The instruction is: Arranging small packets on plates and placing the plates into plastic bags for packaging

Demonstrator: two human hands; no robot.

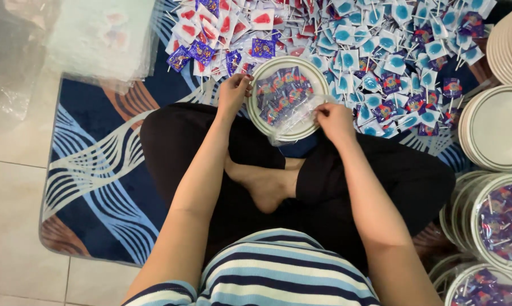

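Note:
A round white plate (318,76) rests on my crossed legs, filled with small purple candy packets (281,93). A clear plastic bag (293,116) lies over the plate. My left hand (233,93) grips the plate's left rim. My right hand (334,119) pinches the bag's edge at the plate's lower right. A heap of wrapped lollipops (358,51) in red, blue and purple wrappers lies on the rug just beyond the plate.
I sit on a blue patterned rug (97,158) on a tiled floor. Stacks of empty white plates (500,130) stand at the right. Bagged, filled plates (502,221) sit at the lower right. Clear plastic bags (97,39) lie at the top left.

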